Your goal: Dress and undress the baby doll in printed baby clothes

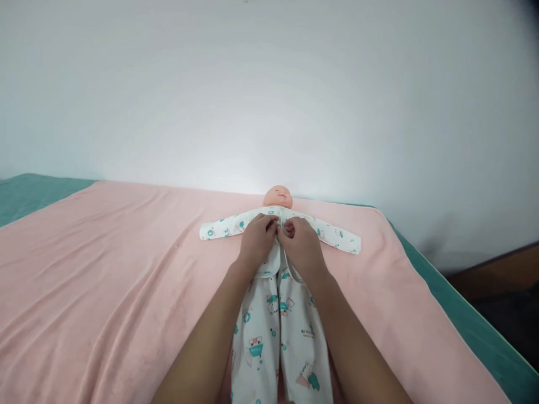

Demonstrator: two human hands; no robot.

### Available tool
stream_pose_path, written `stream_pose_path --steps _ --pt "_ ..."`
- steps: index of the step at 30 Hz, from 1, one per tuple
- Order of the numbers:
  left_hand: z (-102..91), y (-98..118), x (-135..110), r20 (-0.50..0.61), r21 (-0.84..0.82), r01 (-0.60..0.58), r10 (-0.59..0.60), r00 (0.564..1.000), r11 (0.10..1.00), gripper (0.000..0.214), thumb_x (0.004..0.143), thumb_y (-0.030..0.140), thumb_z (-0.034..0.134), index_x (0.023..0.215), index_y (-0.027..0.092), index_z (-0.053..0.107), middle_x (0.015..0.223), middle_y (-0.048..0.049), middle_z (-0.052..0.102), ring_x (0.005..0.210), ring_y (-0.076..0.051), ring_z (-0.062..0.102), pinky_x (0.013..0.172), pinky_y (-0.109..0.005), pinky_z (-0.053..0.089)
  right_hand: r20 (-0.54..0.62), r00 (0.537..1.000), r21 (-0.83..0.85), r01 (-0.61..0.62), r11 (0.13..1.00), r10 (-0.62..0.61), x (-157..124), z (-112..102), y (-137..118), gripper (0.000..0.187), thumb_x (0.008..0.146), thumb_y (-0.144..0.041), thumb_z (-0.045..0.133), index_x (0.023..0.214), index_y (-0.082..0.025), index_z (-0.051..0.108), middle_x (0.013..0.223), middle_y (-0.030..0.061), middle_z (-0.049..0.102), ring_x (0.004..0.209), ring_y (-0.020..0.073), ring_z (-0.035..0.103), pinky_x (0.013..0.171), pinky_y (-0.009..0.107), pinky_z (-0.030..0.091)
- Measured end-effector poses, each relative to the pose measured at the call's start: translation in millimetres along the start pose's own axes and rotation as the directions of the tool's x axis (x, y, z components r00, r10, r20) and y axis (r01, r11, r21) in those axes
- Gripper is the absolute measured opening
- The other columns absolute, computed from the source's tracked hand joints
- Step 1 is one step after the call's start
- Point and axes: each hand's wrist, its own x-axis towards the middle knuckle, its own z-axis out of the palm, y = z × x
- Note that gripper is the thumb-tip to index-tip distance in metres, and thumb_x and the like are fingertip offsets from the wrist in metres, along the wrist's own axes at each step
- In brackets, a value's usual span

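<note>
A baby doll (278,196) lies on its back, its head toward the wall. It wears a white printed baby jacket (223,226) whose sleeves spread out to both sides. White printed trousers (257,331) in the same pattern reach toward me. Over the doll's chest, my left hand (259,238) pinches one front edge of the jacket. Close beside it, my right hand (302,242) is closed on the other front edge, thumb and fingers together. The two hands nearly meet at the jacket's front opening. Whatever fastening lies between the fingertips is too small to make out.
Under the doll is a wrinkled pink blanket (138,292) spread over a green sheet (467,320). A pale wall (269,95) rises right behind the doll's head. Beyond the bed's right edge is a brown wooden panel (497,269).
</note>
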Motion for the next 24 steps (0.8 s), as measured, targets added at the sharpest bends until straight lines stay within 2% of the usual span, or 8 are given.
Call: stream_pose_path --steps 3,5,7,10,14,19,24 --pt "-0.5 -2 2 0.023 -0.012 0.034 -0.034 0.999 0.999 0.024 0.086 0.021 0.05 0.101 0.019 0.068 0.103 -0.0064 0.067 0.096 -0.019 0.06 0.088 -0.032 0.045 -0.033 0.999 -0.068 0.006 0.998 -0.008 4 6 0 0.011 0.082 -0.027 0.048 0.076 -0.02 0.053 0.078 0.0041 0.056 0.068 0.0176 0.05 0.063 0.03 0.037" --pt "-2.1 -1 4 0.029 -0.034 0.063 -0.062 0.998 0.997 0.02 0.084 0.021 0.053 0.096 0.019 0.069 0.1 -0.0056 0.068 0.093 -0.019 0.06 0.085 -0.032 0.046 -0.042 0.999 -0.02 -0.01 1.0 0.009 7 6 0 0.014 0.083 -0.028 0.047 0.073 -0.02 0.054 0.073 0.0031 0.057 0.067 0.0174 0.05 0.063 0.03 0.036" --pt "-4.8 2 4 0.04 -0.09 0.102 -0.099 0.994 0.991 0.016 0.082 0.021 0.055 0.09 0.019 0.069 0.095 -0.0042 0.069 0.089 -0.018 0.061 0.082 -0.031 0.047 -0.012 0.999 0.138 -0.041 0.99 0.043 9 3 3 0.017 0.083 -0.031 0.05 0.074 -0.02 0.058 0.073 0.0022 0.06 0.069 0.017 0.052 0.065 0.03 0.039" --pt "-9.1 8 4 0.035 -0.2 0.166 -0.163 0.986 0.966 0.012 0.079 0.02 0.058 0.085 0.019 0.069 0.087 -0.0019 0.071 0.081 -0.016 0.062 0.078 -0.028 0.048 0.079 0.993 0.411 -0.115 0.905 0.09 12 -2 11 0.019 0.081 -0.037 0.056 0.081 -0.02 0.064 0.08 0.0016 0.065 0.076 0.0178 0.057 0.071 0.03 0.043" --pt "-10.6 16 2 0.001 -0.287 0.201 -0.21 0.978 0.936 0.011 0.079 0.021 0.059 0.083 0.019 0.07 0.085 -0.0013 0.071 0.079 -0.015 0.063 0.078 -0.027 0.049 0.15 0.984 0.583 -0.164 0.796 0.093 13 -3 22 0.021 0.078 -0.039 0.063 0.088 -0.021 0.067 0.089 0.0016 0.068 0.088 0.02 0.06 0.08 0.033 0.045" --pt "-6.7 16 0 0.002 -0.284 0.19 -0.197 0.98 0.94 0.011 0.079 0.018 0.058 0.083 0.02 0.069 0.084 -0.0009 0.071 0.079 -0.014 0.063 0.079 -0.027 0.049 0.159 0.985 0.61 -0.149 0.778 0.064 13 -1 26 0.023 0.077 -0.038 0.065 0.092 -0.021 0.067 0.091 0.0029 0.068 0.087 0.0196 0.06 0.081 0.033 0.045" --pt "-3.3 15 -1 -0.071 -0.222 0.2 -0.22 0.973 0.954 0.016 0.076 0.014 0.061 0.091 0.019 0.065 0.085 -0.0023 0.07 0.08 -0.015 0.064 0.078 -0.028 0.049 0.174 0.983 0.592 -0.145 0.793 0.05 12 1 27 0.024 0.077 -0.037 0.065 0.094 -0.02 0.065 0.085 0.0031 0.067 0.08 0.0181 0.059 0.075 0.032 0.046"
